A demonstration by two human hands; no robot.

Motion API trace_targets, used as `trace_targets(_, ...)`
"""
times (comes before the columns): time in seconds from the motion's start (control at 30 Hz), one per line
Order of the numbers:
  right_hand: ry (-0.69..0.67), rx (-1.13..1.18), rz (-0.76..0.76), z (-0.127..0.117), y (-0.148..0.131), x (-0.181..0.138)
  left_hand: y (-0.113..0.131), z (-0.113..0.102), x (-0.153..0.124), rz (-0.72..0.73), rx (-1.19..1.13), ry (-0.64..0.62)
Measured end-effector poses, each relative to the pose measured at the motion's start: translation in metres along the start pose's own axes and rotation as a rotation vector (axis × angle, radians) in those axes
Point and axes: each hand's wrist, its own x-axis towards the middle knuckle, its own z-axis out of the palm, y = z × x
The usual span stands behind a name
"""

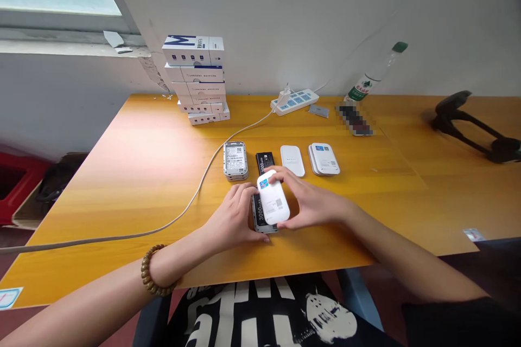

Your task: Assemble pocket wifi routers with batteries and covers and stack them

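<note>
My right hand (309, 199) grips a white back cover (274, 203) with rounded corners, a blue sticker and a printed code. The cover is tilted over a small device body (266, 229), hiding much of it. Inside that body lies a black battery (259, 211) marked 3000mAh. My left hand (236, 214) holds the body by its left side, thumb at the near edge. Just beyond my hands lies a loose black battery (265, 160). To its left is a stack of device bodies (235, 160); to its right are a single white cover (292, 160) and a stack of white covers (324, 159).
White boxes (199, 78) are stacked near the wall. A power strip (295, 102) has a plug in it, and its pale cable (195, 190) crosses the table's left part. A water bottle (370, 78), a blurred-out item (355, 120) and a black stand (468, 124) are at the right.
</note>
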Motion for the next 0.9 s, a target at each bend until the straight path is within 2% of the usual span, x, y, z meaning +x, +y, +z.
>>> trace_targets(0.1, -0.006, -0.085, 0.016, 0.024, 0.0, -0.008, -0.001, 0.002, -0.001, -0.004, -0.02, 0.021)
trace_targets(0.23, 0.021, -0.168, 0.09, 0.037, 0.005, -0.016, -0.001, 0.001, 0.0, 0.011, 0.018, 0.008)
trace_targets(0.53, -0.025, -0.212, 0.123, 0.036, 0.012, -0.015, 0.003, -0.004, 0.002, 0.026, 0.053, -0.013)
trace_targets(0.9, 0.017, -0.275, 0.111, 0.042, 0.007, -0.014, 0.004, -0.009, 0.003, 0.029, 0.035, -0.078)
